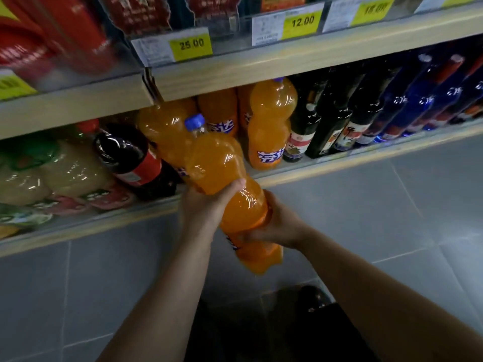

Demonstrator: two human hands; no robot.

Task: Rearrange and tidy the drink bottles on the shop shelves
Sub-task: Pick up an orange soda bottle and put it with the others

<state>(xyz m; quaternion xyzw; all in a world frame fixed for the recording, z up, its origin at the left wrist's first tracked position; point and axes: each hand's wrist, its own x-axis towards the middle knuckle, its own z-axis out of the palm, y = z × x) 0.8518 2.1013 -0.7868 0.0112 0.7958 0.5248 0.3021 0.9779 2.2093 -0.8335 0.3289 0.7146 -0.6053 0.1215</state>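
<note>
You hold the orange bottle (222, 165) tilted just in front of the shelf (366, 155), its blue cap (195, 122) leaning in toward the shelf. Your left hand (206, 205) wraps its fingers round the bottle's middle. Your right hand (277, 226) grips it lower down, by the label. On the shelf stand other orange bottles (269, 126) and a cola bottle (128, 155).

Five orange soda bottles (270, 121) at centre, one cola bottle (122, 150) centre-left, three legible yellow price tags (192, 45) across the top.
</note>
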